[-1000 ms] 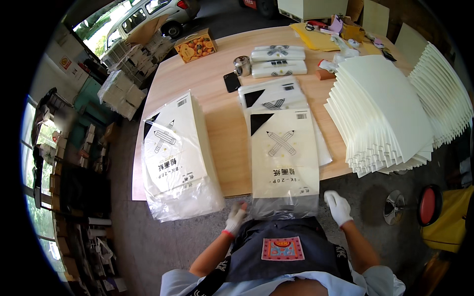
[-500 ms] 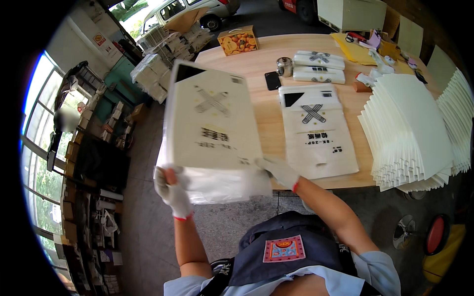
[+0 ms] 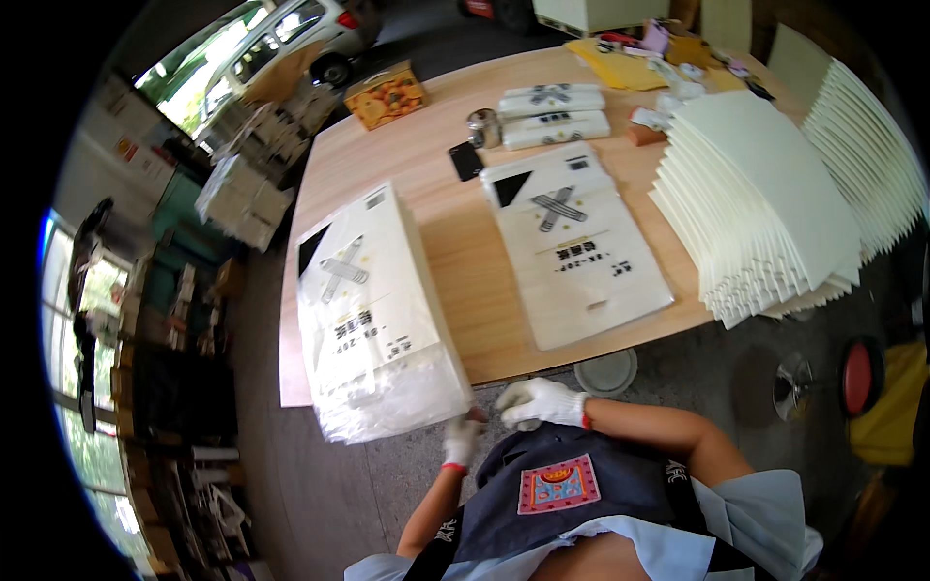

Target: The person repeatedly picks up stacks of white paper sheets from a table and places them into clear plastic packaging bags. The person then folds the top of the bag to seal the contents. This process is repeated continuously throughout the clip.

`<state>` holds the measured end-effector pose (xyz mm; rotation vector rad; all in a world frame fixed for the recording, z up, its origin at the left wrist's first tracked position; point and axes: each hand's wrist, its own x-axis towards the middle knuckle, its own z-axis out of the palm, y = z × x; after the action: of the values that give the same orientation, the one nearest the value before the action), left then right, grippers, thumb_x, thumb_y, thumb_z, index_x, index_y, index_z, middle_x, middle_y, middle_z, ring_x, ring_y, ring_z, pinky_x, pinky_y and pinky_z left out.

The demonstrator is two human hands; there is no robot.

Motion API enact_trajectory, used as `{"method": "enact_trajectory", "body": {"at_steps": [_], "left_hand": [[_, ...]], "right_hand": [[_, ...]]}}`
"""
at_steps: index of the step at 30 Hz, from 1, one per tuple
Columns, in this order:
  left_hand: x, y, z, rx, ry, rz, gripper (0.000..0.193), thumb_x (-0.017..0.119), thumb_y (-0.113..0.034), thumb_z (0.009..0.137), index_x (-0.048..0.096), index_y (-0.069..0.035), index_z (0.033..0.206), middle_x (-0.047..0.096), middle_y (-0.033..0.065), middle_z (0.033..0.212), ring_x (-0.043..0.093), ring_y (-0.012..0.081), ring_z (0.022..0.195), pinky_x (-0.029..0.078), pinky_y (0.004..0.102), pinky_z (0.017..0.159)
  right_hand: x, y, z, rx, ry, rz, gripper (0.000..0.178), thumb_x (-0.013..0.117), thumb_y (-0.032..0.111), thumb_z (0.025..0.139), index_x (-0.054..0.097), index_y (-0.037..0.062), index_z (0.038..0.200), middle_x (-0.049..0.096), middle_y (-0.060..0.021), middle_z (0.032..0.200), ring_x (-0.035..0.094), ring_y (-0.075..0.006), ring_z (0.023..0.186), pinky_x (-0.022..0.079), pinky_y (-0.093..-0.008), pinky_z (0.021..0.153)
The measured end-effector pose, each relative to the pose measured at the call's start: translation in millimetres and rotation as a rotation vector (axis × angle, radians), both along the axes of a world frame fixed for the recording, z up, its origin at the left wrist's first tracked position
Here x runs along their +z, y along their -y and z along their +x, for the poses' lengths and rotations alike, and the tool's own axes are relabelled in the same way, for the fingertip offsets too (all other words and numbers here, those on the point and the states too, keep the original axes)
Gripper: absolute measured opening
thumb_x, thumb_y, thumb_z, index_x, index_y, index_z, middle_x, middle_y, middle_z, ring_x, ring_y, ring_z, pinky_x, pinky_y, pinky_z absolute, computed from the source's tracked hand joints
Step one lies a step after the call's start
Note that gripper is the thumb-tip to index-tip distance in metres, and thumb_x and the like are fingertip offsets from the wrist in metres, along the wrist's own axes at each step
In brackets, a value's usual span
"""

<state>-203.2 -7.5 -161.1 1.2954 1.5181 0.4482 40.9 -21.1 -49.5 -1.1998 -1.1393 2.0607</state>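
Note:
A thick stack of clear printed plastic packs [image 3: 373, 310] lies on the left of the table, its loose bag ends hanging over the front edge. My left hand [image 3: 463, 441], in a white glove with bare fingertips, is beside the stack's near right corner; its fingers are blurred, and contact is unclear. In front of my apron, my right hand [image 3: 542, 401] is gloved, with bent fingers somewhat apart and nothing seen in them. A flatter pile of printed plastic bags [image 3: 578, 247] lies right of the stack, apart from both hands.
Fanned white paper sheets [image 3: 765, 194] rise at the table's right. Farther back are rolled printed bags [image 3: 557, 129], a metal cup [image 3: 482, 128], a black phone [image 3: 465, 162] and a fruit-printed box [image 3: 386, 96]. A round stool [image 3: 606, 372] stands by the front edge.
The pack I held tilted up in both hands now lies on the left stack. Both hands have let go and drawn back toward my waist. The view has shifted.

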Motion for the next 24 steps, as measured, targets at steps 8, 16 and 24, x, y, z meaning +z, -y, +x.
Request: {"method": "enact_trajectory", "body": {"at_steps": [8, 16, 24], "left_hand": [[55, -80, 256, -0.614, -0.108, 0.958, 0.019, 0.067, -0.022, 0.077, 0.058, -0.008, 0.086, 0.061, 0.0126, 0.086, 0.06, 0.0297, 0.085, 0.046, 0.0426, 0.072], [49, -139, 289, -0.919, -0.217, 0.562, 0.018, 0.06, -0.027, 0.077, 0.068, -0.012, 0.084, 0.065, 0.0104, 0.093, 0.061, 0.0287, 0.089, 0.047, 0.0383, 0.078], [72, -157, 294, -0.819, -0.099, 0.494, 0.021, 0.052, -0.013, 0.08, 0.065, -0.007, 0.096, 0.066, 0.0108, 0.09, 0.063, 0.0216, 0.088, 0.047, 0.0306, 0.078]], "right_hand": [[-43, 79, 101, -0.662, 0.128, -0.088, 0.034, 0.064, 0.023, 0.085, 0.057, 0.0026, 0.112, 0.066, -0.0055, 0.088, 0.062, -0.0107, 0.073, 0.05, -0.0235, 0.063], [-30, 82, 123, -0.82, 0.04, -0.017, 0.029, 0.062, 0.021, 0.087, 0.057, 0.0036, 0.109, 0.066, -0.0062, 0.089, 0.062, -0.0114, 0.071, 0.05, -0.0234, 0.063], [-27, -44, 159, -1.024, -0.16, -0.029, 0.026, 0.058, 0.03, 0.089, 0.059, 0.0097, 0.105, 0.063, -0.0067, 0.082, 0.061, -0.0143, 0.067, 0.052, -0.028, 0.06]]}}
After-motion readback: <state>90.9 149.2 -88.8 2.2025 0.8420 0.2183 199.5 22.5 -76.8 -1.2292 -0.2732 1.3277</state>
